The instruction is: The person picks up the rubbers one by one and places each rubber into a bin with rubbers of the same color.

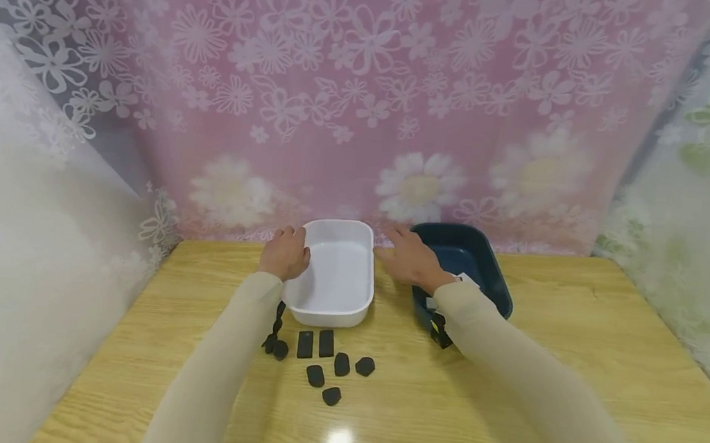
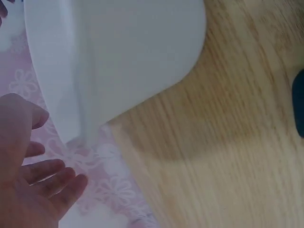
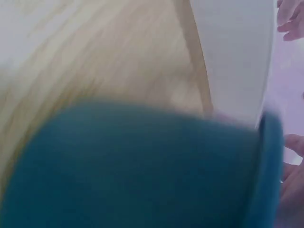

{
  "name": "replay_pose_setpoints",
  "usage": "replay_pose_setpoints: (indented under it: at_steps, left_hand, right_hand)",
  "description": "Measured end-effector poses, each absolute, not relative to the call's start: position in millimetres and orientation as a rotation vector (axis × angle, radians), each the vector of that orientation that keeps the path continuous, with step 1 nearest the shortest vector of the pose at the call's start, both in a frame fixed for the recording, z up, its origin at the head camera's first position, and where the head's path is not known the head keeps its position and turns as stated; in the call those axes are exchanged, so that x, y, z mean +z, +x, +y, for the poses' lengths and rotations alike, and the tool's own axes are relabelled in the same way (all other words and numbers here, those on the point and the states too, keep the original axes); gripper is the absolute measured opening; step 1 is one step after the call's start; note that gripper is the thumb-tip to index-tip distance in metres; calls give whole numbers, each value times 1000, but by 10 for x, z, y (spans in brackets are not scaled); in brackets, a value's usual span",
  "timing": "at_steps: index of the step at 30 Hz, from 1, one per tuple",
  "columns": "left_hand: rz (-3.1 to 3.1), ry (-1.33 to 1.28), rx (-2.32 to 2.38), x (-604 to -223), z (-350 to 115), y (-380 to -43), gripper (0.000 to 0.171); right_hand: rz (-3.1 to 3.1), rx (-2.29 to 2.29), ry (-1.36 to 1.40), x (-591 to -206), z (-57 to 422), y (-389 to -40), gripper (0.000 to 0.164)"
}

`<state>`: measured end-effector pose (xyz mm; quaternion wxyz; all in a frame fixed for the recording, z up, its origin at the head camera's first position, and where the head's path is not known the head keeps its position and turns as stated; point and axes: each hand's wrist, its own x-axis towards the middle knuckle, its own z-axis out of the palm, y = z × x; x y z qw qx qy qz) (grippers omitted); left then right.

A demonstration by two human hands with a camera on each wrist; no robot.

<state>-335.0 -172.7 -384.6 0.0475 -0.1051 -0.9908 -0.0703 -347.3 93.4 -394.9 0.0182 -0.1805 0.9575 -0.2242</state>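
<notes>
Evidently both hands are about the white basin (image 1: 335,275), which stands left of the dark teal basin (image 1: 494,278) toward the far side of the wooden table (image 1: 570,350). The left hand (image 1: 286,252) hangs at its left rim, fingers loosely bent, apart from one another and gripping nothing; whether it touches the rim I cannot tell. The right hand (image 1: 413,257) reaches over the gap between the basins, fingers fairly straight and holding nothing. Nearer, before the white basin, lie two black rectangles (image 1: 326,343) side by side and four small black pieces (image 1: 341,364). Beyond hangs a pink floral cloth (image 1: 339,109).
</notes>
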Motion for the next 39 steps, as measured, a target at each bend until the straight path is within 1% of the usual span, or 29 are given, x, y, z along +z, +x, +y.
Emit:
replay_pose_setpoints:
  at_steps: [6,11,17,21,24,27,31,33,36,39]
  left_hand:
    - [-3074,-182,-338,-4000,-1753,-3388,47]
    - [-3123,-79,-434,-4088,-1750,-3414,48]
    - [-3223,28,-657,-4201,-1766,-3435,67]
    - [-3240,98,-754,-4250,-1781,-3462,64]
    - [-3240,117,-772,-4239,-1758,-3459,63]
    - [-3244,125,-776,-4212,-1714,-3432,62]
    - [-3241,133,-767,-4183,-1673,-3406,61]
    - [-3239,141,-749,-4173,-1672,-3401,61]
    - [-3236,147,-725,-4175,-1676,-3403,60]
    - [-3236,148,-720,-4189,-1686,-3397,60]
  right_hand:
    - [3001,-602,-630,-4073,682,-3466,65]
    - [3003,-558,-644,-4104,551,-3414,67]
    - [2987,-588,-639,-4088,512,-3328,66]
    - [2999,-575,-667,-4055,524,-3283,65]
    - [3031,-553,-764,-4005,552,-3210,62]
    - [3088,-548,-942,-3964,595,-3068,55]
    - [3075,-669,-1274,-3932,657,-2790,33]
    - [2988,-688,-1395,-3938,685,-2629,24]
    - [2857,-549,-1399,-3972,727,-2399,21]
    - [2751,-367,-1309,-4074,762,-2222,26]
